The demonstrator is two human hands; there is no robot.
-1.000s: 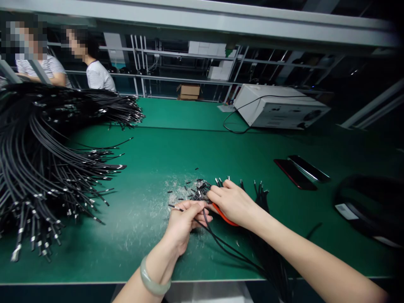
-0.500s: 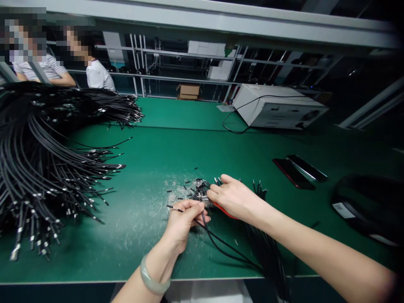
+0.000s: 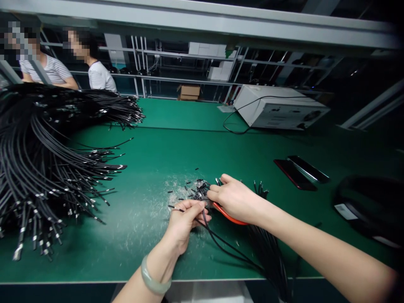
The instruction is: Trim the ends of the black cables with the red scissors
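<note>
My left hand (image 3: pixel 186 216), with a pale bangle on its wrist, pinches a black cable (image 3: pixel 221 240) whose short end pokes out to the left. Close beside it, my right hand (image 3: pixel 232 197) is wrapped round a red-handled tool (image 3: pixel 229 215); the tool's tip is hard to make out near the left fingertips. Small black offcuts (image 3: pixel 199 190) and pale shreds (image 3: pixel 151 210) lie around the fingers. A bundle of black cables (image 3: pixel 268 252) runs under my right forearm to the table's front edge.
A big heap of black cables (image 3: pixel 41 151) covers the left side. Phone-like objects (image 3: pixel 296 174) and a black item (image 3: pixel 368 206) lie at the right. A white metal box (image 3: pixel 280 110) stands at the back. Two people in striped shirts (image 3: pixel 101 76) are at the back left.
More of the red handle shows below my right hand, which has barely moved. My left hand keeps its hold on the cable. The people at the back left have shifted slightly.
</note>
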